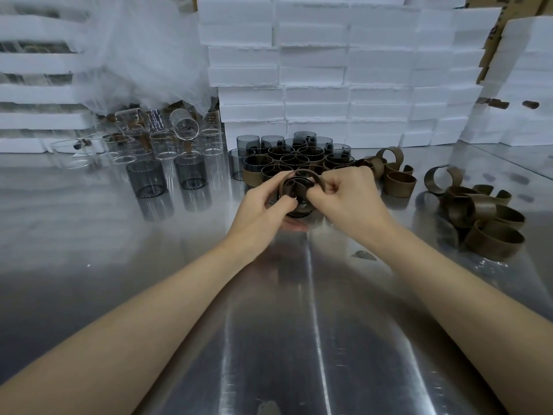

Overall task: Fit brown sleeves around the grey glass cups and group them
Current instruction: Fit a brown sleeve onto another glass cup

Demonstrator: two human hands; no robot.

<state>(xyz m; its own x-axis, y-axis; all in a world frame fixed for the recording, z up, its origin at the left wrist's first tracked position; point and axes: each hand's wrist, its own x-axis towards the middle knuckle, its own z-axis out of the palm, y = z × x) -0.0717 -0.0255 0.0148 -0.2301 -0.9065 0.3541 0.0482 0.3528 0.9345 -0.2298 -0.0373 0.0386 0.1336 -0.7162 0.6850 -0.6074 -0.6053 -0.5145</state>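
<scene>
**Both hands wrap a sleeve on a cup**

The left hand (263, 205) and right hand (347, 190) meet over the table (299, 339), with a grey cup (296, 212) held between them. The left hand's fingers curl round the cup's near side. The right hand's fingers are bent tight and pinch one end of a brown sleeve (300, 172), which arches loosely over the cup's far rim and is not yet snug. The cup's base looks to be on the table or just above it; which one cannot be told.

Just beyond the hands stands the group (299, 157) of grey cups packed close together, many with brown sleeves on, a few at the back bare. Left of the left hand, well apart from it, two bare cups (146, 178) stand upright side by side. Farther left and back is a cluster of clear glasses (167, 139), one lying tilted on top. Right of the right hand lie loose sleeves (399, 182), near the group, and farther right a pile (484, 217) of more curled sleeves. Foam boxes (329, 70) are stacked behind everything.
</scene>
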